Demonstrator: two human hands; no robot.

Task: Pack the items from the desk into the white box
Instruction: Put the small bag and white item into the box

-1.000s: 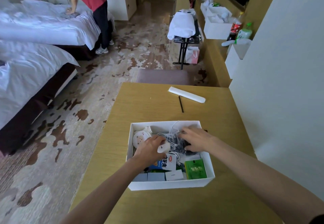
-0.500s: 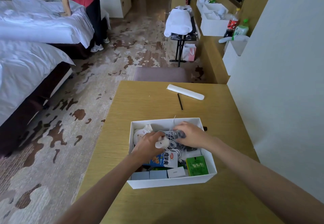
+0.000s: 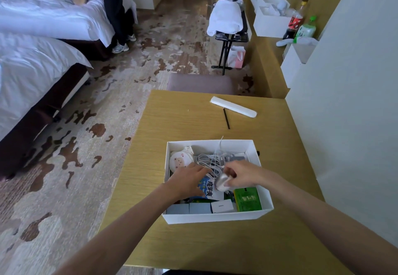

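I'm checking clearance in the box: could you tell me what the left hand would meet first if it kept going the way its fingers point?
Probably the blue-and-white packet, just ahead of the left hand; depth is unclear.

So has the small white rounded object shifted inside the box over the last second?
Yes. The white rounded object has passed from the left hand to the right hand, shifting rightward toward the green carton.

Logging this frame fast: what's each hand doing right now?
Left hand: open, flat on the items in the white box, holding nothing.
Right hand: closed on a small white rounded object.
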